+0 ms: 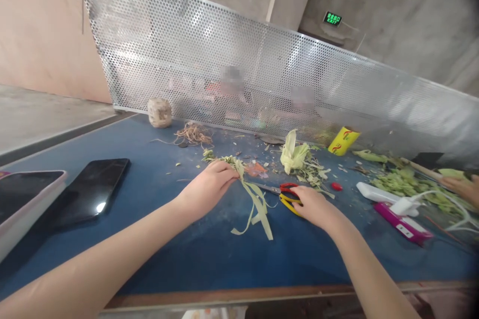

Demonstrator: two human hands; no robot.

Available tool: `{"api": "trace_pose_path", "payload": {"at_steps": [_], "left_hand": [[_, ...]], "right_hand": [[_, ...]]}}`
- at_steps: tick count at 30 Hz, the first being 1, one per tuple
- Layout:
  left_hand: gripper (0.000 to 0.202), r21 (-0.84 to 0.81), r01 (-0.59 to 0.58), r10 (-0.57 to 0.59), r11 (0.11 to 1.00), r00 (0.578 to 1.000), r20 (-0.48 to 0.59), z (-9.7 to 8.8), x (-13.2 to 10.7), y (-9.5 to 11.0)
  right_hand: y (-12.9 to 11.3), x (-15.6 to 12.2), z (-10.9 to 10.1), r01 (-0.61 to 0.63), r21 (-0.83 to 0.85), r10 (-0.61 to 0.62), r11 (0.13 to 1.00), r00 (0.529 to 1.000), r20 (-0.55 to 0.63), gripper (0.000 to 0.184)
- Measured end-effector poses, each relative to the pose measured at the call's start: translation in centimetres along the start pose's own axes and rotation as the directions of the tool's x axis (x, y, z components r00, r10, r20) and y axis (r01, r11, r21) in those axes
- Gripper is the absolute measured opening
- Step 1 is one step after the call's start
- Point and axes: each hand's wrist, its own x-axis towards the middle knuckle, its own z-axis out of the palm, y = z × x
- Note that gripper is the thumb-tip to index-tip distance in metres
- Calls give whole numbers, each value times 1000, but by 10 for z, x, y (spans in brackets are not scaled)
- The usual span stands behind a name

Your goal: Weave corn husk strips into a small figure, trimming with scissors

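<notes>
My left hand (210,187) is closed, its fingertips pinching a bunch of pale green, ribbon-like strips (258,204). The strips' loose ends hang over the blue table, and a leafy tuft shows beyond my knuckles. In my right hand (314,205) is a pair of scissors (285,194) with one red and one yellow handle loop. The blades point left, toward the strips beside my left fingertips; whether they touch is unclear. Just beyond the scissors stands a pale green leafy bundle (294,153), with shredded bits around its base.
Two phones, one black (95,187), lie at left. Twine (192,133) and a whitish roll (159,112) sit at the back, before a perforated metal screen (209,45). A yellow roll (343,140), purple power strip (403,223) and another person's hand (462,187) are at right.
</notes>
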Motion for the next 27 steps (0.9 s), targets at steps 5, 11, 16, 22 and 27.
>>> {"api": "trace_pose_path", "payload": {"at_steps": [5,11,16,22,27], "left_hand": [[23,85,-29,22,996,996,81,0,0,1],[22,153,-21,-14,988,975,223,5,-1,-4],[20,97,18,-28,995,995,97,4,0,-1],[15,6,57,-57,998,998,28,4,-1,-1],[17,86,48,-48,995,999,-5,3,-1,1]], "right_hand": [[0,5,-3,36,-14,-35,999,997,66,34],[3,-2,-10,-89,41,93,995,988,-120,39],[2,-39,-19,-133,693,173,709,985,12,37],[-40,-86,-9,-489,872,-320,1,826,463,53],[-53,-90,-10,-561,823,-365,85,752,550,49]]}}
